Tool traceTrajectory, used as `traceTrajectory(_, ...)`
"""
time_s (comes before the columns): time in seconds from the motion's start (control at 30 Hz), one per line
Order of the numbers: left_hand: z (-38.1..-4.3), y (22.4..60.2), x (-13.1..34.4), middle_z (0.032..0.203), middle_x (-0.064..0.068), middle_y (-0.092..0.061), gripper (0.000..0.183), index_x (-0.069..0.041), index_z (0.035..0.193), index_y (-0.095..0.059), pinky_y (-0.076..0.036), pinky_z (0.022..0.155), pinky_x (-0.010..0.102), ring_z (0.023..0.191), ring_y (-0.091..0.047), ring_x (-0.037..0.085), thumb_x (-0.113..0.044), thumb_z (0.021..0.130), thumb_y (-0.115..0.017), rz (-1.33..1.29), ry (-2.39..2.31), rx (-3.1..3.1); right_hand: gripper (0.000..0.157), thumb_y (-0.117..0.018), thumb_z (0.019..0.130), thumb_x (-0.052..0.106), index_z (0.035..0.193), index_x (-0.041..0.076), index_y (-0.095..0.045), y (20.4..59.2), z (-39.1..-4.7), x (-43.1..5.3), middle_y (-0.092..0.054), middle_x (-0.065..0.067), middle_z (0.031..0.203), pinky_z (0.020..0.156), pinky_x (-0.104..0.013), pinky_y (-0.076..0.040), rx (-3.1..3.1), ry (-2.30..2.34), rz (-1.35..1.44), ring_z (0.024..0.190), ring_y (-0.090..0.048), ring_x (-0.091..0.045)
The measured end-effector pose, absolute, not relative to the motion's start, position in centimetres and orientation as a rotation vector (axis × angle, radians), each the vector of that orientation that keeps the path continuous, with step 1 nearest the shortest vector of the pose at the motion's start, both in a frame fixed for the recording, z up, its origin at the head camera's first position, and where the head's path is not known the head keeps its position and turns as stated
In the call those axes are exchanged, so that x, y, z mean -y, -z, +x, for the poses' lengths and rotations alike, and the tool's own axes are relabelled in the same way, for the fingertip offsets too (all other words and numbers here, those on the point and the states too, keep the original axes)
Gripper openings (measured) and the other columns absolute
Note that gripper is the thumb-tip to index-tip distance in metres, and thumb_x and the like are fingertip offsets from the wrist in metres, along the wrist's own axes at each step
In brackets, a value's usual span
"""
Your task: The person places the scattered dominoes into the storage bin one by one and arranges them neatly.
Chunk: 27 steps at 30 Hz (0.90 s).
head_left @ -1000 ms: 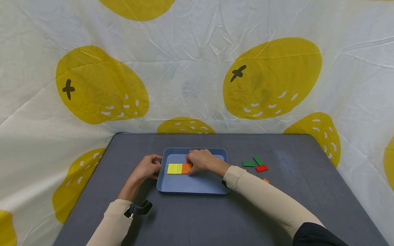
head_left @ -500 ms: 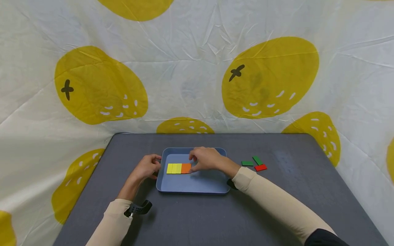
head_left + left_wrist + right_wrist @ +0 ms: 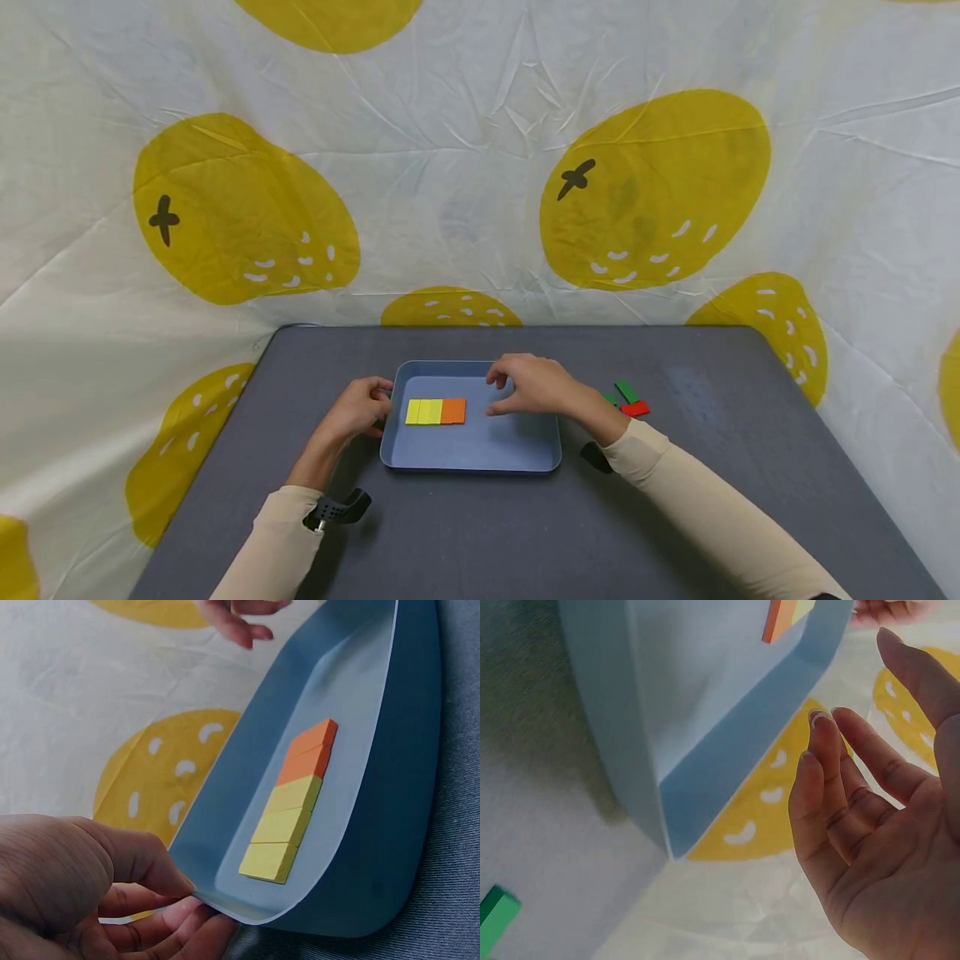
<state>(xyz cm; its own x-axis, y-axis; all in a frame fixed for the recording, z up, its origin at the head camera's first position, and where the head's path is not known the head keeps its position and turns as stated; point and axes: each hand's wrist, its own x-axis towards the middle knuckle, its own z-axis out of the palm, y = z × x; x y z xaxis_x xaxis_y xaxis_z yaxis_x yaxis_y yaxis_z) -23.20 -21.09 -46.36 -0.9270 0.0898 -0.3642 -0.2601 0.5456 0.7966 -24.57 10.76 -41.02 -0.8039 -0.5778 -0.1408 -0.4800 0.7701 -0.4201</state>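
A blue tray (image 3: 472,450) lies on the dark table. In it, three yellow tiles (image 3: 424,412) and two orange tiles (image 3: 453,411) lie flat in a row, long sides touching; the left wrist view shows the seams between the yellow (image 3: 274,829) and orange (image 3: 306,754) ones. My left hand (image 3: 362,408) pinches the tray's left rim between thumb and fingers. Above the tray's right part is my right hand (image 3: 536,385), fingers loosely bent and thumb apart, holding nothing. It stands clear of the tiles, and its arm partly hides the pieces beyond the tray.
Right of the tray, a red tile (image 3: 635,408) and a green tile (image 3: 626,391) lie on the table, with another green tile (image 3: 610,399) mostly behind the right wrist. A white cloth with yellow fruit prints (image 3: 450,217) hangs behind the table.
My right hand has let go of the rightmost orange tile and drawn away to the right, its fingers spread wider. The left hand stays at the tray rim.
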Motion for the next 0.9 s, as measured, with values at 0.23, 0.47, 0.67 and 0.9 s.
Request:
traceTrajectory(0.23,-23.1,46.3,21.1,0.098,0.015,-0.060,0.047,0.006,0.139,-0.052,-0.059,0.064,0.041,0.080,-0.059,0.025,0.001,0.092,-0.055,-0.133,-1.331,-2.426,0.046,-0.081,0.083,0.048,0.118,0.019,-0.071,40.5,-24.1,-13.2,-0.069,0.001,0.107,0.074,-0.035,-0.051,-2.725,0.609,-0.786,0.084,-0.059,-0.009)
traceTrajectory(0.47,-23.1,46.3,21.1,0.098,0.015,-0.059,0.048,0.007,0.139,-0.052,-0.059,0.063,0.041,0.079,-0.059,0.025,0.001,0.092,-0.055,-0.123,-1.334,-2.426,0.045,-0.081,0.084,0.045,0.118,0.017,-0.071,40.1,-23.4,-16.0,-0.069,0.002,0.105,0.070,-0.032,-0.051,-2.731,0.681,-0.744,0.084,-0.061,-0.009)
traceTrajectory(0.67,-23.2,46.5,21.1,0.097,0.015,-0.059,0.047,0.007,0.139,-0.052,-0.059,0.063,0.041,0.081,-0.058,0.026,0.001,0.092,-0.055,-0.117,-1.331,-2.435,0.044,-0.082,0.084,0.041,0.117,0.015,-0.071,40.4,-23.1,-18.5,-0.070,0.000,0.104,0.071,-0.032,-0.052,-2.746,0.707,-0.712,0.080,-0.061,-0.008)
traceTrajectory(0.9,-23.1,46.6,21.2,0.100,0.016,-0.060,0.047,0.006,0.140,-0.051,-0.059,0.065,0.041,0.083,-0.059,0.026,0.000,0.093,-0.055,-0.126,-1.336,-2.423,0.041,-0.084,0.083,0.027,0.118,0.009,-0.071,41.0,-22.5,-20.9,-0.069,-0.002,0.102,0.067,-0.028,-0.050,-2.741,0.731,-0.728,0.073,-0.059,-0.007)
